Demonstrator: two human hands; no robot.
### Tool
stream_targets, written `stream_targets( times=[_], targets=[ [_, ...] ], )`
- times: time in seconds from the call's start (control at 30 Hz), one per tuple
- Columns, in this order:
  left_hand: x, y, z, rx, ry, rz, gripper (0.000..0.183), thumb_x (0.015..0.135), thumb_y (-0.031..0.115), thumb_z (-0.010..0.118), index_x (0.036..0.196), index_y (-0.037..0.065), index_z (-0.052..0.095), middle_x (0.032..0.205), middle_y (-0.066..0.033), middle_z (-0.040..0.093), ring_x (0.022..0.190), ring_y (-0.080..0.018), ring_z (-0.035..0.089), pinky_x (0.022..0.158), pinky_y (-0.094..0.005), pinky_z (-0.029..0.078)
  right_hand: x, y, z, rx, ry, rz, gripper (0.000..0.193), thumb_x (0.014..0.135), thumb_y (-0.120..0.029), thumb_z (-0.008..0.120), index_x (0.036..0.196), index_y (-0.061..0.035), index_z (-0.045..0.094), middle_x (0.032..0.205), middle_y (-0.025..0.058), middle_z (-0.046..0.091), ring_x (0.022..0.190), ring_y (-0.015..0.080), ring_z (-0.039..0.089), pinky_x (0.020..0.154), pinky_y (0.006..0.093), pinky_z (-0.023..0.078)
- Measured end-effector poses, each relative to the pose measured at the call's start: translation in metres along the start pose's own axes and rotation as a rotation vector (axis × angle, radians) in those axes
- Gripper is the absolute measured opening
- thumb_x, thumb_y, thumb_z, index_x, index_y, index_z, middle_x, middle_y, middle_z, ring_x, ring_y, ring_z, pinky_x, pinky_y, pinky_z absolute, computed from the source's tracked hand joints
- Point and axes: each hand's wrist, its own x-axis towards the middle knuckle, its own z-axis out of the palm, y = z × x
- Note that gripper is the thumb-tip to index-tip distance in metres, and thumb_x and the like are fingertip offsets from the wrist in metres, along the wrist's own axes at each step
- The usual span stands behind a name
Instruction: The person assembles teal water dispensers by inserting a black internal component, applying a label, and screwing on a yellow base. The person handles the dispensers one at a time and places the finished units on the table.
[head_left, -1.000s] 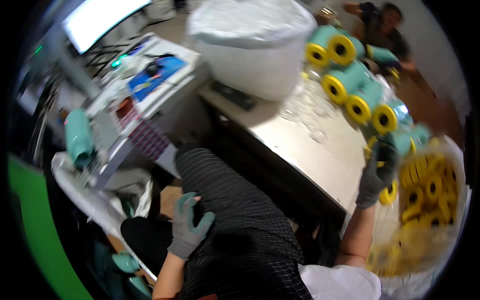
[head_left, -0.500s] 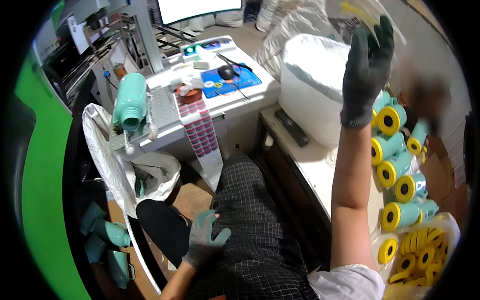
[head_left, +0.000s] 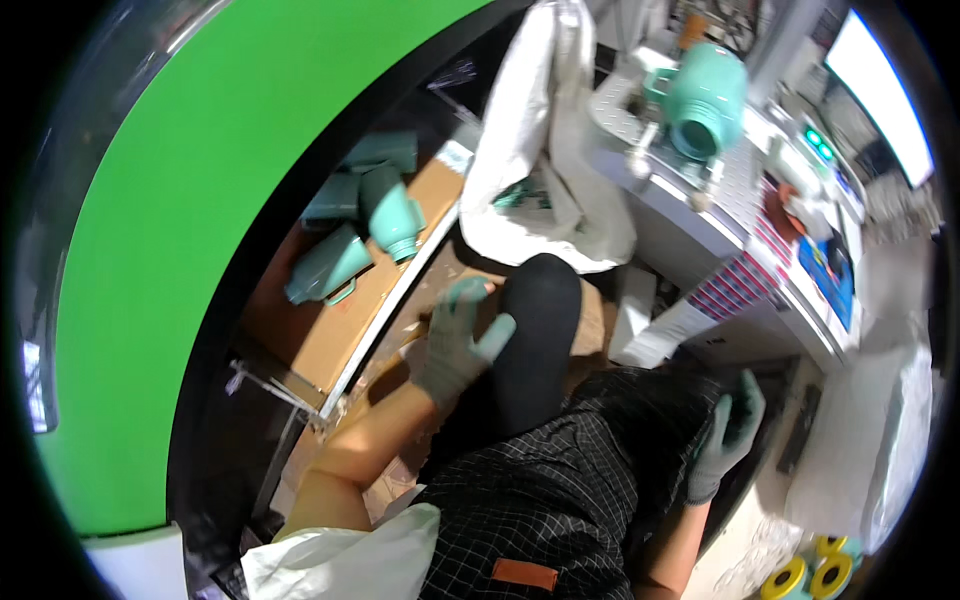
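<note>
My left hand (head_left: 460,345), in a grey glove with green fingers, hovers beside my black-clad knee. Its thumb stands away from the fingers and it holds nothing. Over by my right thigh, my right hand (head_left: 728,435) in a matching glove is also empty, fingers stretched upward. Nearest to the left hand are several mint-green handled jugs, one of them a jug (head_left: 388,212) with its round mouth toward me, lying on brown cardboard (head_left: 345,325). Another mint-green jug (head_left: 705,100) lies on a perforated metal plate (head_left: 620,105), its open mouth facing me.
A white woven sack (head_left: 520,110) hangs open between the cardboard and the workbench. A curved green machine panel (head_left: 150,250) fills the left side. From the bench hangs a strip of red labels (head_left: 735,285). Yellow-capped jugs (head_left: 785,580) lie at the lower right, below a large white sack (head_left: 865,440).
The view has swung left, toward the jugs on the cardboard. My right hand has come down from high at the right to beside my thigh. My left hand stays open near my knee.
</note>
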Motion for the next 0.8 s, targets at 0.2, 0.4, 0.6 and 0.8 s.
stream_targets(
  times=[0.2,0.4,0.6,0.8],
  targets=[
    [0.003,-0.161,-0.02,0.487,-0.15,-0.223,0.072,0.08,0.031,0.082,0.137,0.0,0.05,0.137,-0.0236,0.055,0.124,-0.0445,0.053,0.107,-0.0495,0.042,-0.009,-0.006,0.043,0.028,-0.365,0.119,0.027,0.096,0.0,0.062,0.122,0.0066,0.066,0.123,0.0182,0.068,0.113,0.0297,0.064,0.104,0.0373,0.047],
    [0.082,-0.292,0.026,1.219,-0.662,0.215,0.059,0.098,0.029,0.058,0.153,0.011,0.049,0.161,-0.0098,0.042,0.152,-0.0351,0.033,0.125,-0.0559,0.021,-0.022,-0.022,0.075,-0.018,-0.52,0.235,0.021,0.093,-0.001,0.064,0.113,0.0062,0.067,0.113,0.02,0.069,0.104,0.0305,0.067,0.093,0.0372,0.052],
    [0.057,-0.431,0.093,1.197,-0.961,0.333,0.046,0.098,0.022,0.054,0.141,0.008,0.064,0.151,-0.0128,0.053,0.148,-0.037,0.039,0.124,-0.0573,0.026,-0.039,-0.007,0.071,-0.068,-0.614,0.255,0.019,0.091,-0.002,0.071,0.109,0.0054,0.07,0.108,0.0211,0.071,0.1,0.0377,0.07,0.091,0.0408,0.055],
    [0.107,-0.303,0.015,0.982,-0.58,0.616,0.05,0.081,0.022,0.072,0.129,0.01,0.066,0.131,-0.0144,0.06,0.128,-0.0379,0.052,0.11,-0.0557,0.041,-0.017,-0.01,0.074,0.002,-0.548,0.185,0.025,0.094,-0.007,0.073,0.119,-0.0009,0.073,0.108,0.0163,0.072,0.093,0.0287,0.07,0.076,0.034,0.055]
  ],
)
